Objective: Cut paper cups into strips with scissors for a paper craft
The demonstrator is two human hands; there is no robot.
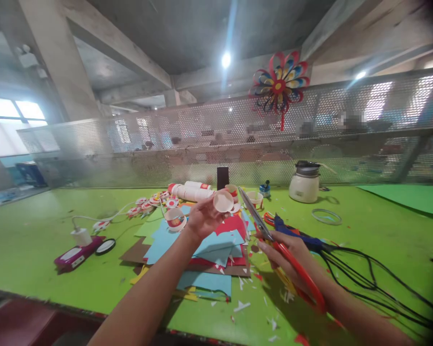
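My left hand (207,218) is raised over the middle of the table, fingers closed on a round whitish paper piece (223,201) that looks like a paper cup's bottom. In my right hand (292,254) is a pair of scissors (263,228) with red handles. Their blades point up and away, a little to the right of the paper piece, and look closed. Beneath my hands lie blue paper sheets (216,247) and a red sheet (235,226). A cut paper cup (175,218) stands left of my left hand; another paper cup (254,199) is behind the blades.
Stacked paper cups (191,191) lie behind. A blue glue gun (299,235) with black cable rests at right, near a cream pot (304,185). To the left sits a purple power strip (78,254). Paper scraps litter the green table (29,226); a mesh partition (147,158) borders it.
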